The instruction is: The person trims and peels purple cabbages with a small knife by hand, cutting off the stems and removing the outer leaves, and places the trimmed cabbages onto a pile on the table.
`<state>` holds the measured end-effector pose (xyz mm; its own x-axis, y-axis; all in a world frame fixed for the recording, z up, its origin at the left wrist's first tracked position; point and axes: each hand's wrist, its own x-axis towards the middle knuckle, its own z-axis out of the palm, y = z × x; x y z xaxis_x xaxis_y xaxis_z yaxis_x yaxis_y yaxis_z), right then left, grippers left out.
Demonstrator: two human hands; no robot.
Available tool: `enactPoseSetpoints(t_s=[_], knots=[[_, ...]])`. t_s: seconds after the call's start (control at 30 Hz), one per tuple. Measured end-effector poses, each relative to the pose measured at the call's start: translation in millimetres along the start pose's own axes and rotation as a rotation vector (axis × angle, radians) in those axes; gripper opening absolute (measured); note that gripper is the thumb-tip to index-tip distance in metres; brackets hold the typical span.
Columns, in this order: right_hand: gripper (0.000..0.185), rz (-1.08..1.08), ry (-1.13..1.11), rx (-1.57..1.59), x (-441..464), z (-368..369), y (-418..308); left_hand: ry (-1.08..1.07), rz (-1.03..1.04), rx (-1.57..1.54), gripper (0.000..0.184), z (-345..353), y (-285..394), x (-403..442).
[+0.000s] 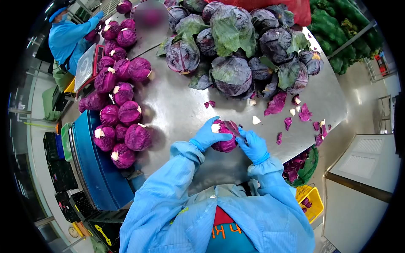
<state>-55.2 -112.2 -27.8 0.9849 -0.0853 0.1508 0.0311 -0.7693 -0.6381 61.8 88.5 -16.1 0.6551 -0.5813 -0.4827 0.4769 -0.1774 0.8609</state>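
Cupping a purple cabbage (pixel 223 146) over the bench (pixel 168 107), the left hand (pixel 209 135) covered part of it. The right hand (pixel 254 146) gripped a knife (pixel 232 129), its handle hidden in the grip.

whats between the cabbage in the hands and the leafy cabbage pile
Between the held cabbage and leafy pile, the head view shows steel tabletop, with a purple scrap toward the left and white pieces toward the right.
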Motion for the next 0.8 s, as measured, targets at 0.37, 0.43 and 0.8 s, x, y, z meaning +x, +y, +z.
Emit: enactPoseSetpoints(t_s=[0.37, 0.43, 0.8], knots=[[0.027, 0.676, 0.308, 0.626, -14.0, -49.2, 105.5, -0.224, 0.271, 0.571, 0.115, -4.2, 10.9, -7.5], [0.038, 0.289, 0.319, 0.046, -9.3, -72.6, 124.3, -0.23, 0.38, 0.538, 0.122, -14.3, -3.5, -13.7], [0.066, 0.587, -0.394, 0.763, 5.7, -1.2, -29.3, -0.103, 0.467, 0.616, 0.122, -15.9, -23.5, -49.0]])
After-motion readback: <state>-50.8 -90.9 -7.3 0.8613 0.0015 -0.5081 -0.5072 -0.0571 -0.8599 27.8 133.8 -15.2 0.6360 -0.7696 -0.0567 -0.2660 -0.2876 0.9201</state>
